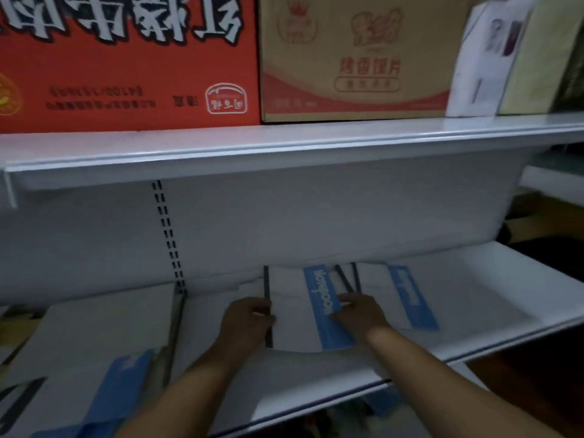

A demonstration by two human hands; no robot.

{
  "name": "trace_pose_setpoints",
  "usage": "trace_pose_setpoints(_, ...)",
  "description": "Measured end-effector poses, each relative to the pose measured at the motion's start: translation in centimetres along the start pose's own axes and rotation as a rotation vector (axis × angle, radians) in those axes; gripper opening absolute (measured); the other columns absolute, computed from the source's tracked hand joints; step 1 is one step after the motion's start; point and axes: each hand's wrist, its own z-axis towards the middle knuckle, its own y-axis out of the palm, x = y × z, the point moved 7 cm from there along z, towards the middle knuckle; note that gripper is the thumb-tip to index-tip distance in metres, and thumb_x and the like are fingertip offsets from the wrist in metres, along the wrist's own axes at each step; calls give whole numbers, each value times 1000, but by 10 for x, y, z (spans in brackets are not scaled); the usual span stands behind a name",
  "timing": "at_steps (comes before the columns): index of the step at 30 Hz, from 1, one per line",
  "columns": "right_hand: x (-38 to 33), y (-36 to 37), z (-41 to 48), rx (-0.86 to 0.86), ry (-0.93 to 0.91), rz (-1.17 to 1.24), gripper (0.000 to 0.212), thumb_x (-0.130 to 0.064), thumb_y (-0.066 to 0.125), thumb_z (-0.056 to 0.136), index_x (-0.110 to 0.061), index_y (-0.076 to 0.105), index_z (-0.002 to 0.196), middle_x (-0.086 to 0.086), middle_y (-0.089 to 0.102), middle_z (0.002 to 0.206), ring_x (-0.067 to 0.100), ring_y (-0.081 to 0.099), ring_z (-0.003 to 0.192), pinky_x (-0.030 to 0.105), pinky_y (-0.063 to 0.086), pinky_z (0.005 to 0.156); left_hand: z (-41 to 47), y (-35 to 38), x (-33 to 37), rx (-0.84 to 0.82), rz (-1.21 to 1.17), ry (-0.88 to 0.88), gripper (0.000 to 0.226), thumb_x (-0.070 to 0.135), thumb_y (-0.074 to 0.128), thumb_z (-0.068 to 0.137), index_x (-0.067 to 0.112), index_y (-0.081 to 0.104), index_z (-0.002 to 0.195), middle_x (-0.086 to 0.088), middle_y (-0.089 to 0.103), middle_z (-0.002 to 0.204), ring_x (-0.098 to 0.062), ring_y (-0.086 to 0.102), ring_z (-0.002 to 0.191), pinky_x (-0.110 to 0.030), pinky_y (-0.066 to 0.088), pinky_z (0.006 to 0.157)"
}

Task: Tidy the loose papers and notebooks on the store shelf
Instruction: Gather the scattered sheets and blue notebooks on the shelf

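Head view: a person squares up a white notebook [290, 308] with a blue band on the lower shelf [489, 295]. The left hand [246, 324] curls round its black spine, and the right hand [360, 314] rests on the band, its grip unclear. A second notebook [410, 298] lies just beside it, to the right. The next move is probably sliding the two together, edges flush.

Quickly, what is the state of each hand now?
Left hand: grips the notebook by its dark spine.
Right hand: open, fingers resting on the same notebook.
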Motion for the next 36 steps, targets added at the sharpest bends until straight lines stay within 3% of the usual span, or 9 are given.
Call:
trace_pose_setpoints(4, 33, -86, -2, 154, 51, -73, 51, -12, 68, 83, -7, 52, 131, 15, 58, 128, 31, 56, 115, 34, 47, 96, 4, 85, 38, -152, -81, 55, 23, 8, 67, 82, 12, 68, 104, -6, 66, 103, -23, 64, 99, -39, 52, 94)
trace_pose_setpoints(7, 41, -121, -1, 214, 52, -156, 61, -19, 66, 85, -9, 40, 139, 13, 53, 135, 30, 52, 122, 33, 41, 101, 7, 113, 60, -229, -42, 108, 9, 13, 62, 86, 21, 66, 86, 0, 61, 97, -14, 58, 98, -23, 46, 88)
trace_pose_setpoints(10, 42, -127, 8, 207, 57, -430, 65, -33, 59, 88, -11, 32, 144, 12, 44, 144, 28, 48, 127, 28, 39, 99, 7, 103, 60, -234, 81, 109, 31, 21, 60, 88, 13, 64, 118, -3, 58, 125, -16, 56, 111, -20, 43, 92)
trace_pose_setpoints(14, -7, -65, 12, 195, -189, -437, 37, -22, 54, 91, -8, 53, 126, 15, 58, 128, 29, 55, 115, 29, 42, 93, 8, 34, 36, -74, 187, 79, 28, 21, 59, 88, 13, 66, 114, -6, 60, 128, -20, 56, 116, -27, 42, 100)
trace_pose_setpoints(17, -59, 30, 2, 19, -401, -406, 27, -21, 56, 90, -14, 62, 115, 5, 67, 113, 21, 61, 103, 8, 35, 73, -3, -40, 9, 116, 267, 55, 28, 20, 56, 90, 13, 64, 116, -3, 58, 129, -18, 53, 120, -19, 40, 96)
trace_pose_setpoints(23, -108, 200, -47, -457, -196, 75, 16, -18, 61, 88, -6, 60, 97, 10, 60, 69, 12, 53, 43, 18, 43, 41, -50, -186, -56, 437, 470, -121, 24, 16, 59, 86, 11, 68, 108, -9, 63, 122, -23, 60, 108, -15, 39, 85)
trace_pose_setpoints(27, -123, 254, -61, -483, -207, -76, 38, -48, 54, 87, -18, 47, 66, 0, 54, 65, 12, 53, 53, 21, 42, 50, -71, -227, -82, 439, 679, -193, 33, 22, 51, 90, 15, 61, 120, -4, 57, 131, -19, 50, 122, -20, 31, 105)
trace_pose_setpoints(32, -125, 253, -49, -429, -127, -25, 30, -23, 61, 82, -13, 52, 55, 5, 59, 64, 17, 56, 55, 25, 47, 56, -70, -238, -88, 471, 621, -150, 28, 19, 56, 88, 13, 63, 114, -7, 56, 129, -20, 49, 122, -22, 36, 101)
trace_pose_setpoints(36, -119, 211, -32, -360, -75, 316, 16, -3, 53, 81, -3, 65, 72, 15, 64, 75, 30, 63, 73, 41, 58, 71, -53, -229, -71, 483, 546, -42, 28, 12, 61, 86, 9, 63, 114, -9, 54, 130, -22, 53, 116, -19, 37, 92)
